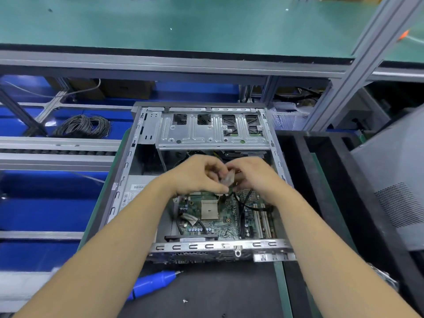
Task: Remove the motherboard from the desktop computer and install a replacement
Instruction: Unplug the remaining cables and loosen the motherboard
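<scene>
Head view looks down into an opened desktop computer case lying on its side on a dark work mat. Both bare forearms reach in from the lower corners and meet above the middle of the case. The left hand has its fingers curled, with the thumb and fingertips pinching a pale, translucent plastic connector. The right hand is curled too and grips the same connector from the other side, so the two hands touch at it. Motion blur hides the exact finger placement there. Dark cables hang from below the connector down toward the board.

The green motherboard sits flat in the near half of the case, just below the hands, with a square pale CPU socket near its middle and pale expansion slots along its right side. A grey power supply with a label lies at the left of the board, partly under the left forearm. A silver drive cage spans the far half of the case.

A blue electric screwdriver lies on the mat just in front of the case, tip pointing right, partly covered by the left forearm. A coil of grey cable rests to the far left, well apart from the case. A grey panel leans at the right edge.
</scene>
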